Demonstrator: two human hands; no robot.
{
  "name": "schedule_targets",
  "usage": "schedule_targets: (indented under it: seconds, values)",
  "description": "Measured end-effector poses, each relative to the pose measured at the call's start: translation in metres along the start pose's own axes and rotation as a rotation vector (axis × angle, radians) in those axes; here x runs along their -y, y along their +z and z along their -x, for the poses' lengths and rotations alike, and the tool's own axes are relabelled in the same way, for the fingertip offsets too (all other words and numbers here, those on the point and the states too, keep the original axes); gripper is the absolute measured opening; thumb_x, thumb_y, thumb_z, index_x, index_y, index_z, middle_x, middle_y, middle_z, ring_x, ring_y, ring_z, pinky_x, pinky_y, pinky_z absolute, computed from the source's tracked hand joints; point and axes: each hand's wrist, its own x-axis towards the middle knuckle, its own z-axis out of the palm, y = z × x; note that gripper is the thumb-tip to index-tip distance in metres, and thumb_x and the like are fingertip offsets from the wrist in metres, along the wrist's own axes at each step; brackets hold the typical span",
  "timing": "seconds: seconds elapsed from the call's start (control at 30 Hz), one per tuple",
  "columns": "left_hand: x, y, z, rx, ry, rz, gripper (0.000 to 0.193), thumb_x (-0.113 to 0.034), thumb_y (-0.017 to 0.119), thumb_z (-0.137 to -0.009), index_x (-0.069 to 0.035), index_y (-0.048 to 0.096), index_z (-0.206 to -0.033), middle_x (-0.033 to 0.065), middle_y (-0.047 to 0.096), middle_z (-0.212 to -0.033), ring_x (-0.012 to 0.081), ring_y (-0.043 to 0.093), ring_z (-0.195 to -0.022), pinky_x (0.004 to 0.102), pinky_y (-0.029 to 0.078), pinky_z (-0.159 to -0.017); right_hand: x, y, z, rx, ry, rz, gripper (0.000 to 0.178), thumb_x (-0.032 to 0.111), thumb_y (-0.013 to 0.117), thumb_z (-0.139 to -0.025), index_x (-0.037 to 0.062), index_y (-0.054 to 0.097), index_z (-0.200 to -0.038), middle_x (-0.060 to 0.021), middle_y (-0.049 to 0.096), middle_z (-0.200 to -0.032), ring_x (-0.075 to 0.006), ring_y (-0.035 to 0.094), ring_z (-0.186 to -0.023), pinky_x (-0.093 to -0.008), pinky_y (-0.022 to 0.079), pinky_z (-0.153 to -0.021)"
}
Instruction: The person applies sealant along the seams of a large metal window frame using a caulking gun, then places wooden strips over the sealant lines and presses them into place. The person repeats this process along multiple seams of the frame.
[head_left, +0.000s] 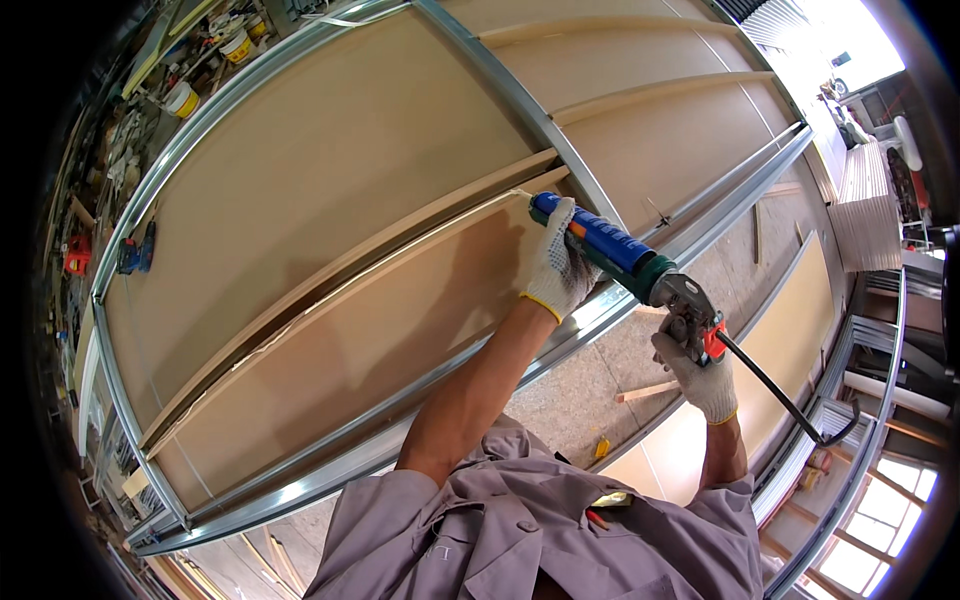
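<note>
Grey shirt [610, 560] nearest me; left fingers [563, 215] wrap the blue cartridge [612, 247], right fingers [668, 350] the metal gun [688, 294]; uneven squeezing could blob the bead [300, 321].

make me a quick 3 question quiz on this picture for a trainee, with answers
1. Which hand supports the blue tube, left or right?
2. True or false: both gloves are solid black.
3. Fill in: a pale bead runs along a wooden ____.

Key:
1. The left hand; the right hand is at the handle end of the caulking gun.
2. False; both gloves are mostly white with yellow cuff edges.
3. Strip.
</note>
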Motion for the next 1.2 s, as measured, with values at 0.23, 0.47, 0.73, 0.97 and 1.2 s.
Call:
schedule_targets:
  seconds: [0.23, 0.47, 0.73, 0.97, 1.2]
  values:
    - [0.015, 0.012, -0.017, 0.014, -0.107, 0.016, 0.055, -0.042, 0.08, -0.095, -0.002, 0.056, -0.125, 0.016, 0.07, -0.11, 0.0315, 0.074, -0.1, 0.0474, 0.064, -0.097, -0.012, -0.015, -0.006, -0.035, -0.008, 0.051, 0.017, 0.005, 0.079, -0.087, 0.0008, 0.065, -0.094, -0.001, 0.061, -0.076, -0.0096, 0.055, -0.07, -0.029, 0.049, -0.065]
    - [0.028, 0.011, -0.034, 0.086, -0.109, -0.005, 0.059, -0.041, 0.079, -0.096, -0.002, 0.05, -0.129, 0.0174, 0.069, -0.106, 0.0337, 0.074, -0.099, 0.0482, 0.066, -0.093, -0.028, -0.022, -0.008, -0.047, -0.063, 0.12, 0.018, 0.008, 0.082, -0.087, 0.0016, 0.068, -0.096, -0.0021, 0.062, -0.076, -0.0104, 0.056, -0.069, -0.0292, 0.05, -0.066]
    - [0.028, 0.023, -0.041, 0.102, -0.109, -0.078, 0.049, -0.039, 0.081, -0.094, -0.003, 0.058, -0.117, 0.0152, 0.07, -0.099, 0.0317, 0.074, -0.096, 0.0472, 0.065, -0.093, -0.03, -0.022, -0.014, -0.084, -0.068, 0.117, 0.02, 0.008, 0.082, -0.087, 0.0021, 0.069, -0.1, -0.0017, 0.063, -0.077, -0.0098, 0.057, -0.07, -0.0286, 0.05, -0.066]
    - [0.026, 0.015, -0.052, 0.147, -0.081, -0.096, 0.049, -0.043, 0.081, -0.094, -0.003, 0.06, -0.114, 0.0138, 0.07, -0.096, 0.0301, 0.074, -0.095, 0.0466, 0.065, -0.092, -0.028, -0.019, -0.019, -0.07, -0.084, 0.118, 0.022, 0.006, 0.081, -0.087, 0.0019, 0.067, -0.104, -0.0004, 0.061, -0.08, -0.0091, 0.055, -0.073, -0.0283, 0.049, -0.068]
    - [0.02, 0.01, -0.046, 0.165, -0.1, -0.089, 0.049, -0.042, 0.082, -0.094, -0.006, 0.059, -0.118, 0.0124, 0.07, -0.098, 0.0288, 0.074, -0.094, 0.045, 0.066, -0.091, -0.02, -0.012, -0.014, -0.049, -0.088, 0.061, 0.021, 0.007, 0.081, -0.087, 0.0028, 0.067, -0.101, -0.0005, 0.059, -0.08, -0.0088, 0.054, -0.073, -0.0275, 0.049, -0.069]
